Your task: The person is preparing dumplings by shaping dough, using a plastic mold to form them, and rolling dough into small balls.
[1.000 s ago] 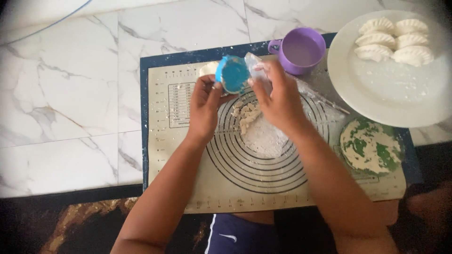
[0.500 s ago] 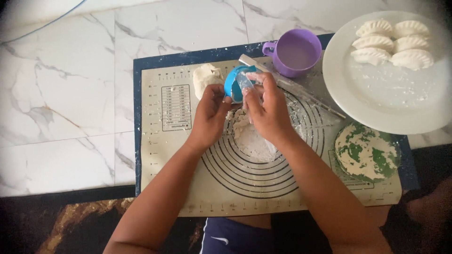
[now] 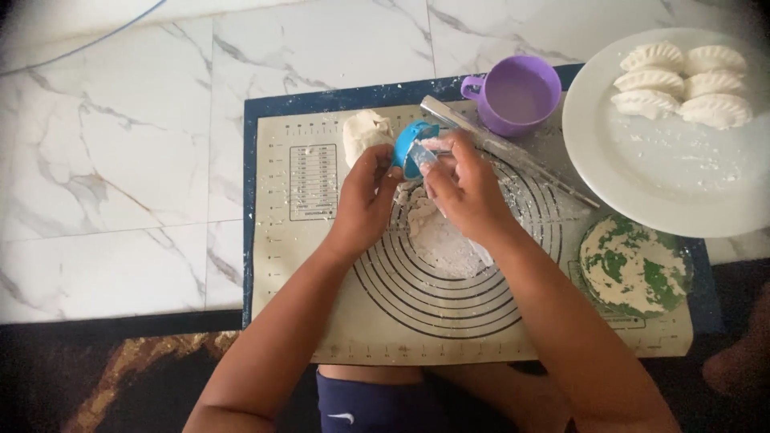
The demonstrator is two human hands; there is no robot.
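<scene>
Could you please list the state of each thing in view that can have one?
blue dumpling mould: held up off the mat by both hands.
left hand: gripping the mould.
right hand: gripping the mould.
dough lump: lying on the mat.
purple cup: upright.
white plate: holding shaped dumplings.
filling bowl: full, uncovered.

mat's left bare [image 3: 297,265], cup [image 3: 517,96], plate [image 3: 642,184] right

White marble floor tiles [image 3: 120,160] — grey-veined, brightly lit.
</scene>
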